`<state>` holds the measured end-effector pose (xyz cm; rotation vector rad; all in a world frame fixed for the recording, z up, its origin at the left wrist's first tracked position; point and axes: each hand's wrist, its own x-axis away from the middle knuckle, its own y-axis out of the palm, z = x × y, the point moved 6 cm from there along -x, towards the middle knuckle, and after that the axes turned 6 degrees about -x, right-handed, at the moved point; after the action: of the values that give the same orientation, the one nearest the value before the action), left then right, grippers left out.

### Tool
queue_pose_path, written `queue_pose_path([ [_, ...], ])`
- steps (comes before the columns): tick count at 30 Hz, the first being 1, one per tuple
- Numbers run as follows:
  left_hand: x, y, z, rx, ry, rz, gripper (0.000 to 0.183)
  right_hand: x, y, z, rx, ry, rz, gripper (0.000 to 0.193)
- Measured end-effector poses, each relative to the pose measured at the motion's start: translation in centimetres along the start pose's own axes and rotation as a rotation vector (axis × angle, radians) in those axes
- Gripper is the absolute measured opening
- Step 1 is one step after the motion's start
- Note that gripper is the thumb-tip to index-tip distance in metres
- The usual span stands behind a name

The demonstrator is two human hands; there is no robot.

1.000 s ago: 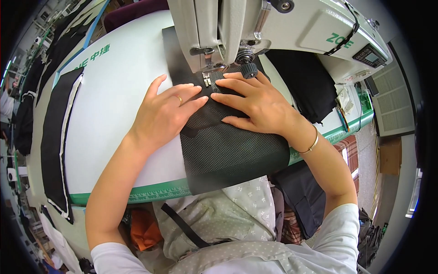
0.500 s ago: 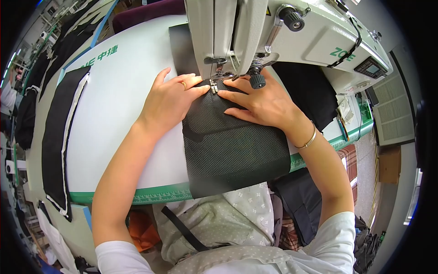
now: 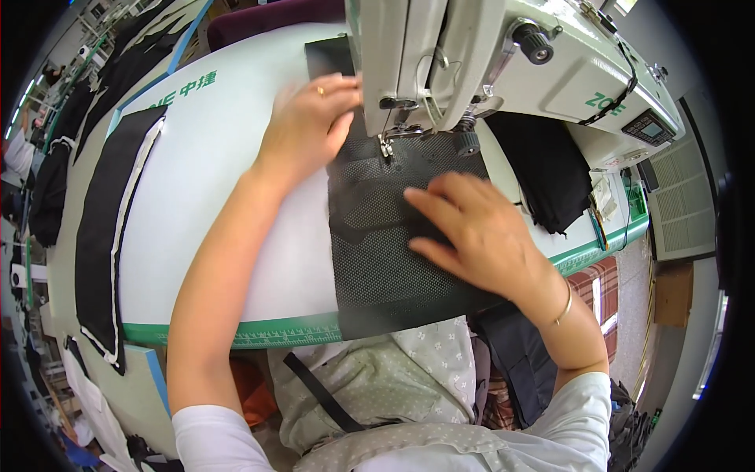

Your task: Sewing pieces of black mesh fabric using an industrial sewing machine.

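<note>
A piece of black mesh fabric [image 3: 393, 275] lies under the presser foot [image 3: 386, 148] of a white sewing machine [image 3: 440, 47], its near end hanging over the table's front edge. My left hand [image 3: 303, 130], a ring on one finger, is at the fabric's far left edge beside the machine head. It is slightly blurred, with its fingers stretched out and thumb apart; the fingertips are close to the machine head. Over the fabric, nearer to me and right of the presser foot, is my right hand [image 3: 484, 232], its fingers spread and holding nothing.
A black fabric strip with a white edge [image 3: 118, 228] lies on the left of the white table [image 3: 212, 236]. Stacked black cloth [image 3: 543, 165] sits right of the needle area. A green ruler strip [image 3: 291, 334] runs along the front edge. Small tools [image 3: 599, 228] lie at the right.
Both hands have left the presser foot. My left hand moved away along the fabric's left edge; my right hand came back toward me and to the right. The view shifted slightly.
</note>
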<state>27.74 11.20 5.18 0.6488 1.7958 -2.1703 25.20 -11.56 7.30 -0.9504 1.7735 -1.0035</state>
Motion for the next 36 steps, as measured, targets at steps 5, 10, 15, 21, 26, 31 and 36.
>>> queue_pose_path([
  [5, -2.1, 2.9, -3.4, -0.298, -0.176, -0.484, 0.056, 2.5, 0.6, -2.2, -0.36, 0.062, -0.259, 0.035],
  [10, 3.1, -0.4, -1.8, -0.5, -0.328, -0.461, 0.072, 0.2, -2.3, 6.1, -0.139, 0.19, -0.511, 0.008],
  [15, 9.0, -4.6, 3.9, -0.732, -0.302, -0.581, 0.09, -0.7, -2.0, 2.5, 0.546, 0.021, 0.135, 0.022],
  [21, 7.2, -4.9, 5.2, -0.474, 0.015, -0.358, 0.068, 1.3, 2.8, -0.8, -0.01, 0.122, 0.061, 0.04],
  [26, 6.0, -2.2, 3.9, -0.143, 0.16, -0.319, 0.062, 1.9, 2.1, 0.3, 0.006, 0.125, 0.021, 0.045],
  [31, 5.0, -1.2, 4.1, -0.277, 0.11, -0.23, 0.053, 0.7, 3.1, 0.4, -0.069, 0.027, 0.069, 0.052],
  [36, 4.0, -0.5, 3.1, -0.403, -0.047, -0.227, 0.043, 0.9, 3.1, 0.1, 0.037, 0.046, 0.019, 0.058],
])
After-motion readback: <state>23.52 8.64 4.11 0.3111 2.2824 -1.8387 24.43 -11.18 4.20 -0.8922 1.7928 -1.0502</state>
